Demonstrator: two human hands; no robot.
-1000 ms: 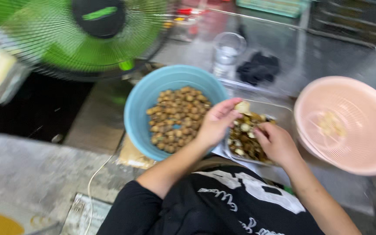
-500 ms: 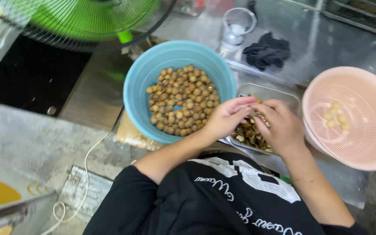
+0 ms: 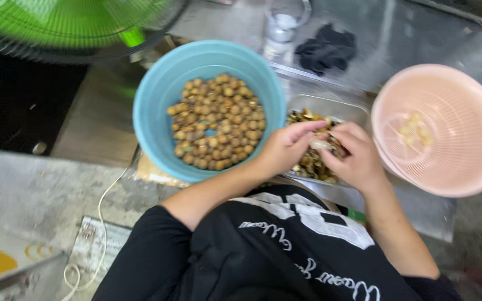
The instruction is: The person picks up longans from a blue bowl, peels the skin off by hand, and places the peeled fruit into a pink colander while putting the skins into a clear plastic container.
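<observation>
1. Over the shallow metal tray near the middle of the worktop, both hands are held together. The left hand and right hand are closed with fingertips pinched on one small pale-brown fruit between them; peeling appears to be in hand, judged from the grip.
2. Brown peel scraps are piled in the tray under the hands, touching its near rim.
3. The blue bowl, just left of the tray, is seen to carry a deep layer of round brown unpeeled fruits.
4. The pink colander, at the right edge of the worktop, is seen to hold only a small cluster of pale peeled pieces.
5. Progress is judged as early: few pieces finished, most of the stock left in the bowl.
6. Open room: bowl, tray and colander stand almost rim to rim, so little gap is left between them. Bare steel is seen behind, apart from a clear glass and a dark cloth. A green fan overhangs the far left corner.
</observation>
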